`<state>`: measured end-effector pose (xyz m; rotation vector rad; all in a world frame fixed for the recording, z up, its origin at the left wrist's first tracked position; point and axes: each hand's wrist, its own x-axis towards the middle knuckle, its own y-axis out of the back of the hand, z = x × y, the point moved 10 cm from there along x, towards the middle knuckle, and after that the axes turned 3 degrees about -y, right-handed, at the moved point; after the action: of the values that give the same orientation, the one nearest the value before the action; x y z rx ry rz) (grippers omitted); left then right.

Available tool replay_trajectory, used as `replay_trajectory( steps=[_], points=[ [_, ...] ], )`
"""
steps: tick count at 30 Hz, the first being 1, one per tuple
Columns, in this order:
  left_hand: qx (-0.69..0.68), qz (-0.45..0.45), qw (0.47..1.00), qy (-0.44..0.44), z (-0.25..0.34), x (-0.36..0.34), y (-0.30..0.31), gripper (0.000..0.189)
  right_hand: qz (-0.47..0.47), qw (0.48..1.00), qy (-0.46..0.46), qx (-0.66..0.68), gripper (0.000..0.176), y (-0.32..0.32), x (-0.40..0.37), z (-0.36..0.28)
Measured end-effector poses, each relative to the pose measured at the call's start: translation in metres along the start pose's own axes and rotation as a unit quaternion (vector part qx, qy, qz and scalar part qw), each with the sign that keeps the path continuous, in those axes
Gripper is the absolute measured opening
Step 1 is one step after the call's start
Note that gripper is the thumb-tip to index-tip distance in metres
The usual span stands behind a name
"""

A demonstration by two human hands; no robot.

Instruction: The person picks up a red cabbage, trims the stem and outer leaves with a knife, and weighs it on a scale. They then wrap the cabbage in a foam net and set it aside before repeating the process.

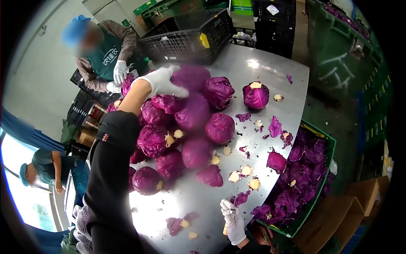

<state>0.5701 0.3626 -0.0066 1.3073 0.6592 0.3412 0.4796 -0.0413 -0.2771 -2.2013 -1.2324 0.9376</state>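
My left hand [164,83], in a white glove, reaches over the pile with its fingers round the side of a red cabbage [192,78], which is blurred. More red cabbages [170,164] lie beneath and beside it on the metal table [203,228]. In a white glove too, my right hand [234,223] is closed round the handle of a knife [225,229] at the table's near edge. The thin blade points up toward cut pale stem ends [246,170]. One red cabbage [255,96] sits apart with a stem piece on top.
Across the table, a co-worker [103,55] has gloved hands at another cabbage. A black crate [182,36] stands at the far edge. Right of the table is a green crate [334,146] full of purple leaves, with cardboard boxes [342,216] nearby. Another person [42,169] is at far left.
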Motion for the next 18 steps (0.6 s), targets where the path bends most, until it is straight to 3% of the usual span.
replay_trajectory(
  steps=[1, 4, 9, 10, 13, 14, 16, 17, 18],
  points=[
    [0.034, -0.090, 0.995, 0.006, -0.002, -0.002, -0.017, 0.109, 0.013, 1.000, -0.012, -0.009, 0.033, -0.003, 0.000, -0.007],
    [0.092, -0.014, 0.995, -0.035, -0.002, -0.012, -0.020, 0.117, 0.009, 1.000, -0.009, -0.009, 0.042, 0.001, -0.003, -0.004],
    [0.051, 0.144, 0.984, -0.095, 0.008, -0.039, -0.013, 0.100, -0.006, 1.000, -0.009, 0.025, 0.028, -0.015, 0.000, -0.021],
    [0.024, 0.184, 0.977, -0.108, 0.004, -0.047, -0.012, 0.098, 0.007, 1.000, 0.010, 0.015, 0.040, -0.002, -0.001, -0.008],
    [-0.029, 0.276, 0.953, -0.123, 0.008, -0.084, -0.008, 0.095, 0.021, 1.000, 0.013, 0.010, 0.041, 0.000, -0.001, -0.006],
    [-0.068, 0.289, 0.945, -0.137, 0.007, -0.097, -0.008, 0.092, 0.019, 1.000, 0.018, 0.004, 0.041, -0.001, 0.000, -0.007],
    [-0.269, 0.309, 0.906, -0.108, 0.001, -0.128, -0.016, 0.086, 0.017, 0.999, 0.025, -0.012, 0.042, 0.002, 0.002, -0.004],
    [-0.485, 0.274, 0.825, -0.097, -0.002, -0.140, -0.033, 0.085, 0.023, 0.998, 0.036, -0.045, 0.045, 0.010, 0.002, 0.003],
    [-0.516, 0.301, 0.798, -0.078, -0.006, -0.157, -0.043, 0.075, 0.014, 0.998, 0.027, -0.048, 0.043, 0.008, 0.003, 0.003]
  ],
)
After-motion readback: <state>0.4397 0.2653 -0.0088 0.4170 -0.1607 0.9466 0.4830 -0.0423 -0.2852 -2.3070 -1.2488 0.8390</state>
